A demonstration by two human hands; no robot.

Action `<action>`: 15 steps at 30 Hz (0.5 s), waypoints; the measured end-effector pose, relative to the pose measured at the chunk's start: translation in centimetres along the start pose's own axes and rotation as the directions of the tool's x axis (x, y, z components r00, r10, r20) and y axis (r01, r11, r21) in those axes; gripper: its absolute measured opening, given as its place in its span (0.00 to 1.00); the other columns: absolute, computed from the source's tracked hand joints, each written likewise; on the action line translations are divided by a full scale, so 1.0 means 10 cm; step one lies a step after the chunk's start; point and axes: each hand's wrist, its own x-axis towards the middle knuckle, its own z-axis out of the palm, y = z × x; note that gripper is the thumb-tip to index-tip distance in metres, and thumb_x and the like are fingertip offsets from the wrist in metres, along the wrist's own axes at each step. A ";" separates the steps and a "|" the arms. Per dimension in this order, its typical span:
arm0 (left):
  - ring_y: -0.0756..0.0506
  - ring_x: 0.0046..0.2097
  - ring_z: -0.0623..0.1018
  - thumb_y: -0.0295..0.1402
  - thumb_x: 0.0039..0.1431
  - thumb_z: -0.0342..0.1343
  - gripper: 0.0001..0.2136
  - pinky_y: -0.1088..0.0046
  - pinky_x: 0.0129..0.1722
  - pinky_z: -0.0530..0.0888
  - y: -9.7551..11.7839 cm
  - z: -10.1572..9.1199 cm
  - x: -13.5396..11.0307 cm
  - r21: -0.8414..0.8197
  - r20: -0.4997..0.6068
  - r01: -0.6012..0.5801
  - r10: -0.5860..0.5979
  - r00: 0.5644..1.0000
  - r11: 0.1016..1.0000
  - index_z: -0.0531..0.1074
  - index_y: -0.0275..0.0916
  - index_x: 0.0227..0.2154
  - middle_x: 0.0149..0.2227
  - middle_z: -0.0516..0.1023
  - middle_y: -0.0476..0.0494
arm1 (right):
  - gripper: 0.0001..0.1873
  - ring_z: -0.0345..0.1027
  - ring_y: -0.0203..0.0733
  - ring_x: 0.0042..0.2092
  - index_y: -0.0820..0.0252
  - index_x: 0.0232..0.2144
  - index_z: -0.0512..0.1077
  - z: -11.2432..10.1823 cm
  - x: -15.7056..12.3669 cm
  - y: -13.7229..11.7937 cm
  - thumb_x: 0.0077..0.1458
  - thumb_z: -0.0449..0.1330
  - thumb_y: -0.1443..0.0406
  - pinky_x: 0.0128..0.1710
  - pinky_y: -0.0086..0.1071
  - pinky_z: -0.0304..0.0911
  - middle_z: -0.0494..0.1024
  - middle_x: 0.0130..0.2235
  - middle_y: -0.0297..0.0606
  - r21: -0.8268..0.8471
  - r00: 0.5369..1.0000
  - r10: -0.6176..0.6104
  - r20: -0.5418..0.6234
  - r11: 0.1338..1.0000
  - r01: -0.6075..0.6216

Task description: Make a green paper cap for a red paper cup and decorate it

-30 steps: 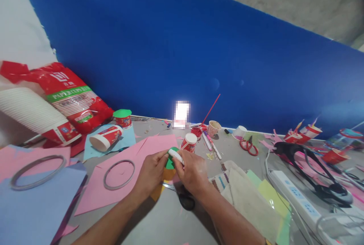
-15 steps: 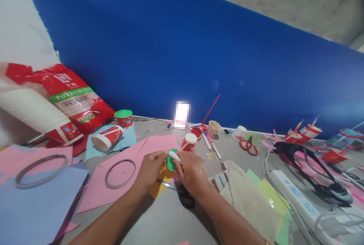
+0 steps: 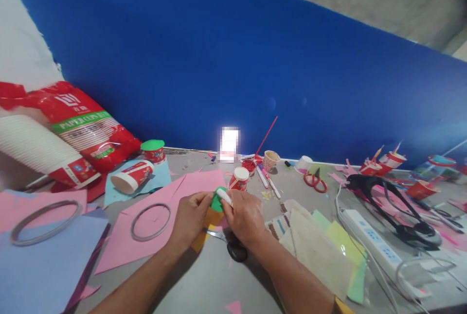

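Note:
My left hand [image 3: 191, 217] pinches a small green paper piece [image 3: 216, 203] over the pink paper sheet [image 3: 160, 217]. My right hand [image 3: 244, 217] grips a white glue stick [image 3: 224, 196] whose tip rests on the green piece. An orange-yellow paper piece [image 3: 207, 226] lies under both hands. Black-handled scissors [image 3: 231, 246] lie on the table just below my right hand. A red paper cup [image 3: 239, 179] stands right behind the hands.
A metal ring [image 3: 151, 222] lies on the pink sheet, another ring [image 3: 44, 221] on the left papers. A red cup bag [image 3: 83, 131], a green-topped cup [image 3: 153, 151], a lying cup [image 3: 131, 177], red scissors [image 3: 315, 181], a power strip [image 3: 375, 251] and stacked papers [image 3: 321, 255] surround the spot.
Both hands stay together on the green piece; the glue stick shifts slightly over it. The view has drifted a little to the right.

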 end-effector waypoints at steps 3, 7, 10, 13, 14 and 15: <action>0.41 0.35 0.74 0.45 0.52 0.57 0.15 0.69 0.35 0.70 -0.03 0.01 -0.02 -0.065 0.016 0.010 -0.009 1.000 0.998 0.79 0.39 0.22 0.27 0.79 0.45 | 0.08 0.73 0.43 0.33 0.58 0.37 0.73 -0.02 0.00 0.02 0.67 0.58 0.61 0.33 0.34 0.50 0.80 0.31 0.37 0.014 1.000 0.007 0.001 1.000 -0.007; 0.42 0.34 0.73 0.44 0.52 0.59 0.14 0.68 0.34 0.70 -0.05 -0.02 0.00 -0.159 0.079 0.080 -0.068 0.995 0.984 0.79 0.38 0.23 0.27 0.78 0.44 | 0.07 0.73 0.43 0.35 0.58 0.39 0.73 -0.03 -0.02 -0.01 0.68 0.58 0.61 0.34 0.34 0.52 0.81 0.33 0.37 0.056 0.999 -0.045 0.010 0.997 0.044; 0.44 0.30 0.69 0.43 0.51 0.58 0.14 0.69 0.31 0.67 -0.03 -0.04 0.01 -0.131 0.070 0.083 -0.074 0.995 0.988 0.75 0.39 0.19 0.23 0.73 0.46 | 0.07 0.73 0.43 0.35 0.57 0.38 0.72 -0.03 -0.03 -0.04 0.68 0.58 0.61 0.34 0.34 0.52 0.80 0.33 0.37 0.047 0.997 -0.069 0.019 0.997 0.068; 0.46 0.27 0.64 0.44 0.50 0.57 0.16 0.70 0.27 0.63 0.01 -0.04 0.02 -0.068 0.040 0.054 -0.051 0.998 0.996 0.69 0.40 0.14 0.19 0.66 0.48 | 0.07 0.72 0.43 0.35 0.57 0.38 0.72 -0.02 -0.04 -0.07 0.67 0.58 0.61 0.34 0.35 0.51 0.79 0.33 0.37 0.014 0.997 -0.079 0.025 0.997 0.078; 0.46 0.27 0.63 0.44 0.50 0.56 0.16 0.70 0.26 0.63 0.02 -0.04 0.02 -0.057 0.042 0.045 -0.042 0.998 0.997 0.68 0.41 0.14 0.18 0.65 0.49 | 0.07 0.72 0.43 0.34 0.57 0.37 0.71 -0.02 -0.04 -0.07 0.67 0.59 0.61 0.33 0.35 0.51 0.79 0.32 0.37 -0.002 0.997 -0.072 0.024 0.997 0.072; 0.46 0.27 0.63 0.45 0.50 0.56 0.17 0.70 0.26 0.62 0.02 -0.03 0.01 -0.050 0.042 0.036 -0.034 0.999 0.998 0.68 0.41 0.14 0.18 0.65 0.49 | 0.07 0.72 0.44 0.34 0.57 0.36 0.71 -0.02 -0.04 -0.08 0.67 0.59 0.60 0.33 0.36 0.50 0.79 0.32 0.37 -0.018 0.998 -0.063 0.023 0.998 0.063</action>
